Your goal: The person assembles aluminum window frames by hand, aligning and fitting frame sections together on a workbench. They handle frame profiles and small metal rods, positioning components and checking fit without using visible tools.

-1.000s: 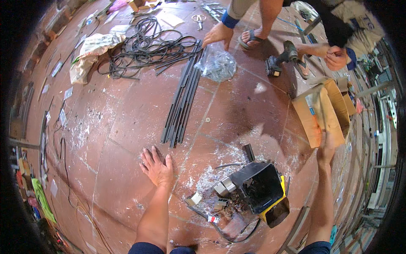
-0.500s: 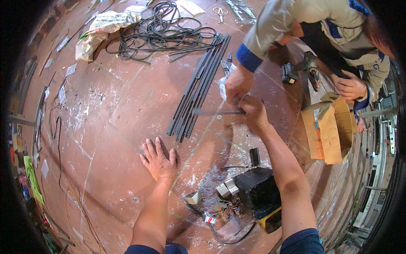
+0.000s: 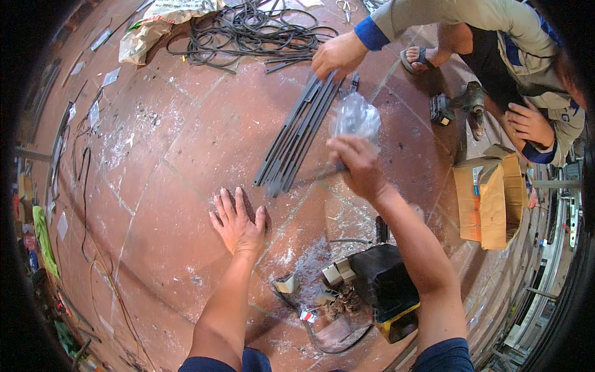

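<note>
My left hand (image 3: 239,226) lies flat on the reddish tiled floor, fingers spread, with nothing in it. My right hand (image 3: 361,168) is closed around a thin dark rod (image 3: 322,171), blurred by motion, which points left toward the near ends of a bundle of dark metal strips (image 3: 291,136). What kind of tool the rod is cannot be made out. Just beyond my right hand's fingers is a crumpled clear plastic bag (image 3: 357,116). A co-worker's hand (image 3: 339,54) rests on the far ends of the strips.
Beside my right forearm sits a black box-like machine (image 3: 387,279) among metal offcuts and shavings. An open cardboard box (image 3: 486,208) and a cordless drill (image 3: 462,104) lie at the right, near the crouching co-worker. Coiled black cable (image 3: 254,34) and a sack (image 3: 158,28) are at the back.
The co-worker's hand has moved from beside my right hand to the far ends of the strips. My right hand has shifted slightly left, still holding the rod. The plastic bag now shows more fully.
</note>
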{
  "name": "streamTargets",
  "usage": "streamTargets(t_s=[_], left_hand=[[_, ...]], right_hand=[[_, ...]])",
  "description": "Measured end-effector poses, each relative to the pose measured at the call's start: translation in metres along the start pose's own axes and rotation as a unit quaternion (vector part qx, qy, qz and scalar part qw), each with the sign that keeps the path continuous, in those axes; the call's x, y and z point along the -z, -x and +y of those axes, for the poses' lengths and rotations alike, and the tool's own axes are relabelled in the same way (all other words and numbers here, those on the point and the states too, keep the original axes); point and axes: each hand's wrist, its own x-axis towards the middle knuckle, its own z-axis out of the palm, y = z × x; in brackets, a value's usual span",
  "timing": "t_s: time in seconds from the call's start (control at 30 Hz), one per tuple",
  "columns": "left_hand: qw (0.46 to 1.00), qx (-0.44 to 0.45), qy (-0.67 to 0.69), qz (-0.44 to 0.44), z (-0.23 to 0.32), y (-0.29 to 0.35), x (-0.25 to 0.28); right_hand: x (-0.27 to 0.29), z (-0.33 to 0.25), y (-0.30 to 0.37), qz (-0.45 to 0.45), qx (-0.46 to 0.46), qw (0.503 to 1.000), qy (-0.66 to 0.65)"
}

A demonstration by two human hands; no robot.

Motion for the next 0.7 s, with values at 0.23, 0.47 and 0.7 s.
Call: streamTargets(t_s=[0.23,0.47,0.7], left_hand=[[1.0,-0.007,0.015,-0.007,0.007,-0.003,0.005],[1.0,-0.012,0.019,0.004,0.003,-0.001,0.003],[1.0,-0.005,0.017,-0.012,0.002,-0.003,0.006]], right_hand=[[-0.025,0.073,0.04,-0.11,-0.196,0.974,0.014],[0.052,0.047,0.136,-0.395,-0.253,0.883,0.026],[0.064,0.02,0.078,-0.14,-0.186,0.97,0.073]])
